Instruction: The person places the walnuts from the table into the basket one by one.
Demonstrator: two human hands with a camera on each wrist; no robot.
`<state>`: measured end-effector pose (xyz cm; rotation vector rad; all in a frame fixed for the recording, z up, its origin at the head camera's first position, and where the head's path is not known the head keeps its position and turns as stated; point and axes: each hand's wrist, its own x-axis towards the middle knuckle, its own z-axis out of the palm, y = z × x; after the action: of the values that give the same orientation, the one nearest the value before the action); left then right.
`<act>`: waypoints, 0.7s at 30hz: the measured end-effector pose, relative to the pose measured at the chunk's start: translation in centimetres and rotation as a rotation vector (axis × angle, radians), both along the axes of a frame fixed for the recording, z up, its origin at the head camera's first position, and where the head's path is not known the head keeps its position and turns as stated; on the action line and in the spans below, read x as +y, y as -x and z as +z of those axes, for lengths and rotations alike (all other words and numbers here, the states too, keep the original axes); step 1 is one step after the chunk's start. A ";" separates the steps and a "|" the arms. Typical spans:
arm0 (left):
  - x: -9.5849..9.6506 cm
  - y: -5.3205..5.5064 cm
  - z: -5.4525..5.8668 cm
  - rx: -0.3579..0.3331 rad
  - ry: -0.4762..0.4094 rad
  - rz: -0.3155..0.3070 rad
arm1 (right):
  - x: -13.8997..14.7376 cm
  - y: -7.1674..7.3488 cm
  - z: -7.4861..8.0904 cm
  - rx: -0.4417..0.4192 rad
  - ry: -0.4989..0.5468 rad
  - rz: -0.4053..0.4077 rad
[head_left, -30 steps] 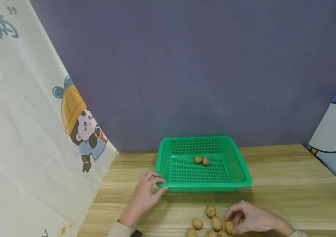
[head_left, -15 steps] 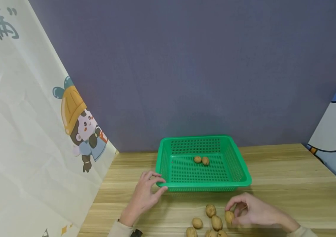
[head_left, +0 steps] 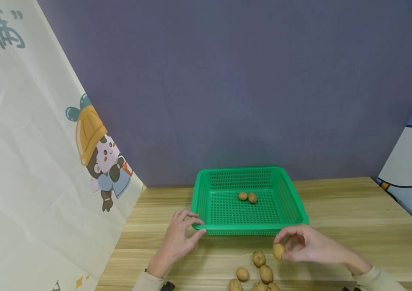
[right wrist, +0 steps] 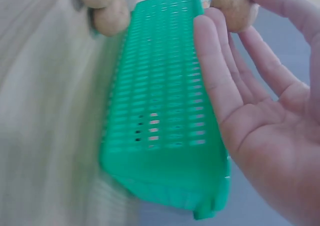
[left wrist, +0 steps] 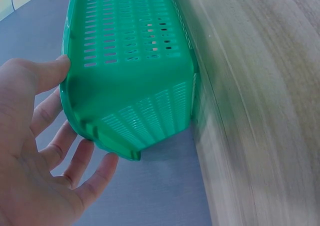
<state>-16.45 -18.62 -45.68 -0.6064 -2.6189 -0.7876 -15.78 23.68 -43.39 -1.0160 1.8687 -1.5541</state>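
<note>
A green plastic basket with slotted walls stands at the back of the table. Two walnuts lie together on its floor. At its near left corner my left hand holds the rim, thumb on the front and fingers round the side, as the left wrist view shows. My right hand pinches a walnut between thumb and fingertips, raised just in front of the basket's near right corner. In the right wrist view that walnut is partly cut off by the top edge.
Several loose walnuts lie on the wooden table in front of the basket, some cut off by the lower frame edge. A dark grey panel rises behind the basket. Printed white sheets flank the table.
My right hand has lifted the walnut from beside the loose ones and carried it toward the basket's near edge. The left hand and the basket have stayed in place.
</note>
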 end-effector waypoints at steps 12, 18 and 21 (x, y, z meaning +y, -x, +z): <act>0.1 0.0 0.1 -0.023 -0.010 0.004 | -1.7 2.3 3.8 0.112 0.056 0.029; 0.1 0.1 0.0 -0.031 -0.009 0.005 | -2.5 4.2 5.6 0.189 -0.047 -0.122; 0.1 0.1 0.0 -0.035 -0.011 0.007 | -3.0 5.4 6.4 0.176 -0.110 -0.243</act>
<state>-16.54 -18.48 -45.65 -0.5857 -2.6449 -0.8178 -21.15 20.70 -36.96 -0.9298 2.2449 -1.5143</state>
